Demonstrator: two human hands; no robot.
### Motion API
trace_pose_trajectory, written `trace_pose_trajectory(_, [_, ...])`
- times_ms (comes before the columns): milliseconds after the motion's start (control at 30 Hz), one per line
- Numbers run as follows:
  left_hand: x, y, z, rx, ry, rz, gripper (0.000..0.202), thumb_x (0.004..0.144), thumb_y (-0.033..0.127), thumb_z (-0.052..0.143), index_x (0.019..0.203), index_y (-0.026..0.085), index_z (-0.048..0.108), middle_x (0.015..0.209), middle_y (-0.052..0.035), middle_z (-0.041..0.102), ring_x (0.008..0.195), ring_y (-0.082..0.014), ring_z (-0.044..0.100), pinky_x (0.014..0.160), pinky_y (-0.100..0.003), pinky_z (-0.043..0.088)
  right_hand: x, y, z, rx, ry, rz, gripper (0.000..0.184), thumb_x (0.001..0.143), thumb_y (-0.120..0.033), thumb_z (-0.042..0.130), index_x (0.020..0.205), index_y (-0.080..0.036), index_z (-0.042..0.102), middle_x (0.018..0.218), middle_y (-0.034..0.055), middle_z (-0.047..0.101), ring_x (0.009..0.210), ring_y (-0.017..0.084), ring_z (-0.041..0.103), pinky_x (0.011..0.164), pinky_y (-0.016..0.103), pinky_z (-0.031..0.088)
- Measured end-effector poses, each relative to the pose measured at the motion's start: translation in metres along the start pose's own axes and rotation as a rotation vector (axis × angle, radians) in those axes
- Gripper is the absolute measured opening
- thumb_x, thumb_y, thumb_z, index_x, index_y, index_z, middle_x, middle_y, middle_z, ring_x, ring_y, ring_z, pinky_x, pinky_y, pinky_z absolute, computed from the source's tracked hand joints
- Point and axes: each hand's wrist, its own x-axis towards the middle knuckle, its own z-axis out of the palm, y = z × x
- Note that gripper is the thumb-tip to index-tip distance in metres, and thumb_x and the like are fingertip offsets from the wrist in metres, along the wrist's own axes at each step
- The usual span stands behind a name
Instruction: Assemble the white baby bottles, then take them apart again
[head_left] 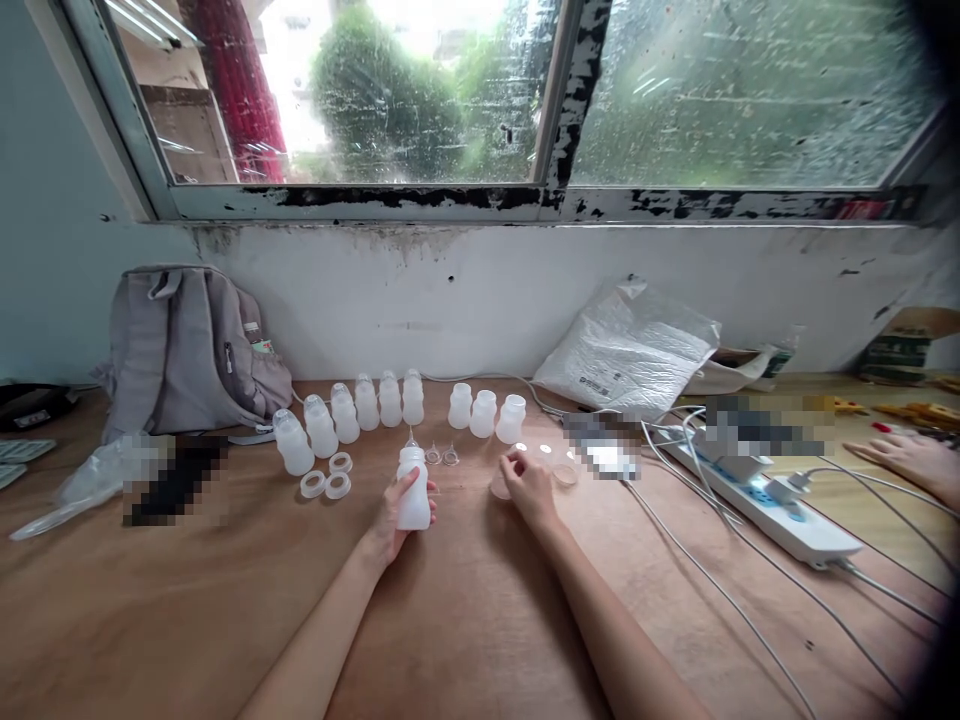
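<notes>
My left hand [397,515] is wrapped round a frosted baby bottle [414,505], which stands upright with a teat [410,440] on top. To the right, my right hand [527,488] is closed, its fingertips down by a small white disc [520,448] and a clear round cap [499,488]; what they pinch is hidden. Two loose clear teats [450,456] lie just beyond the held bottle. Left of it are three white screw rings [337,486]. Farther back stand several capped bottles [321,428] in a curved row, and three open bottles [484,414].
A grey backpack [180,350] leans at the back left beside a clear plastic bag [94,480]. A silvery bubble bag [637,345] rests against the wall. Cables run from a white power strip [795,525] on the right. Another person's hand [911,462] lies at the far right.
</notes>
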Motion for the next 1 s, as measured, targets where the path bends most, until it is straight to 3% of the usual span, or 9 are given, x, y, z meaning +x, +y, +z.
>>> trace_pose_trajectory(67, [-0.001, -0.001, 0.002, 0.053, -0.014, 0.029, 0.038, 0.066, 0.043, 0.062, 0.093, 0.017, 0.053, 0.084, -0.0049, 0.059, 0.058, -0.0120, 0.057, 0.046, -0.022, 0.046, -0.010, -0.011, 0.012, 0.112, -0.060, -0.115, 0.020, 0.071, -0.040, 0.053, 0.068, -0.020, 0.058, 0.066, 0.0026, 0.053, 0.060, 0.017, 0.049, 0.061, 0.029, 0.037])
trace_pose_trajectory(167, [-0.001, -0.003, 0.003, 0.158, -0.051, 0.120, 0.036, 0.066, 0.041, 0.063, 0.092, 0.018, 0.054, 0.081, -0.0028, 0.058, 0.062, -0.0127, 0.057, 0.049, -0.021, 0.045, -0.021, -0.021, 0.024, 0.252, -0.123, -0.146, 0.024, 0.063, -0.040, 0.065, 0.077, -0.022, 0.059, 0.076, 0.0016, 0.054, 0.061, 0.015, 0.049, 0.063, 0.030, 0.040])
trace_pose_trajectory(300, [0.006, -0.006, 0.002, 0.358, 0.025, 0.317, 0.038, 0.060, 0.034, 0.070, 0.092, 0.016, 0.057, 0.084, -0.0045, 0.061, 0.075, -0.0150, 0.057, 0.065, -0.022, 0.044, -0.019, -0.023, 0.026, 0.546, -0.044, 0.027, 0.037, 0.066, -0.041, 0.063, 0.095, -0.021, 0.051, 0.076, 0.0010, 0.056, 0.060, 0.013, 0.051, 0.054, 0.028, 0.043])
trace_pose_trajectory(467, [0.010, -0.012, -0.002, 0.623, 0.031, 0.439, 0.035, 0.057, 0.031, 0.071, 0.088, 0.018, 0.061, 0.084, -0.0051, 0.064, 0.080, -0.0196, 0.058, 0.073, -0.027, 0.042, -0.012, -0.025, 0.016, 0.890, 0.057, 0.216, 0.035, 0.068, -0.043, 0.060, 0.092, -0.019, 0.051, 0.077, 0.0021, 0.058, 0.060, 0.013, 0.053, 0.050, 0.026, 0.045])
trace_pose_trajectory(633, [0.005, -0.013, 0.000, 0.687, 0.021, 0.440, 0.032, 0.055, 0.030, 0.072, 0.085, 0.021, 0.063, 0.079, -0.0031, 0.065, 0.078, -0.0200, 0.058, 0.074, -0.027, 0.042, -0.017, -0.033, 0.013, 0.883, 0.088, 0.175, 0.032, 0.069, -0.040, 0.060, 0.092, -0.018, 0.055, 0.077, 0.0034, 0.060, 0.066, 0.015, 0.054, 0.052, 0.026, 0.046])
trace_pose_trajectory(833, [0.007, -0.014, 0.000, 0.726, 0.012, 0.439, 0.033, 0.055, 0.030, 0.071, 0.086, 0.022, 0.064, 0.082, -0.0030, 0.066, 0.074, -0.0187, 0.058, 0.066, -0.024, 0.042, -0.026, -0.041, 0.019, 0.821, -0.020, 0.108, 0.028, 0.070, -0.041, 0.059, 0.088, -0.019, 0.054, 0.073, 0.0017, 0.058, 0.064, 0.014, 0.053, 0.050, 0.025, 0.045])
trace_pose_trajectory(1000, [0.008, -0.014, 0.000, 0.697, 0.013, 0.431, 0.032, 0.055, 0.029, 0.071, 0.086, 0.021, 0.064, 0.081, -0.0032, 0.065, 0.076, -0.0195, 0.058, 0.068, -0.025, 0.042, -0.029, -0.045, 0.020, 0.816, -0.089, 0.102, 0.027, 0.072, -0.041, 0.057, 0.088, -0.020, 0.052, 0.073, 0.0011, 0.056, 0.061, 0.013, 0.050, 0.050, 0.024, 0.043])
